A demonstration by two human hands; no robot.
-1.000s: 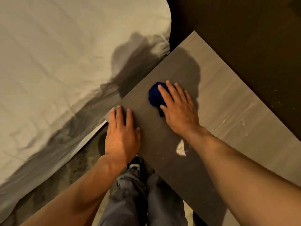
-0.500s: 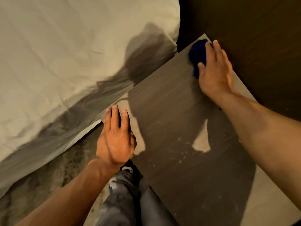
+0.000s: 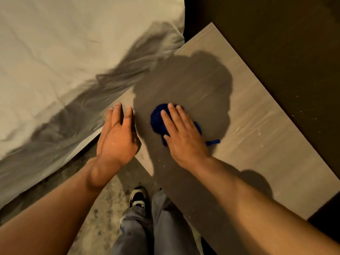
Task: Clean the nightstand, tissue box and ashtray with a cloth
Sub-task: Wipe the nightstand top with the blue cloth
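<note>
Bedside corner, grey wood-grain nightstand [image 3: 248,115] top. Blue cloth [image 3: 158,119] bunched mid-top, pressed flat under right hand [image 3: 181,134], fingers straight. Left hand [image 3: 117,138] flat on the near corner, bracing, holding nothing. Risk: crumbs near the right edge get swept onto the floor; loose cloth tail could snag.

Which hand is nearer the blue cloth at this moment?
Right. The right hand lies flat on the blue cloth, pressing it onto the nightstand. The left hand rests at the nightstand's near corner, beside the cloth and apart from it.
</note>
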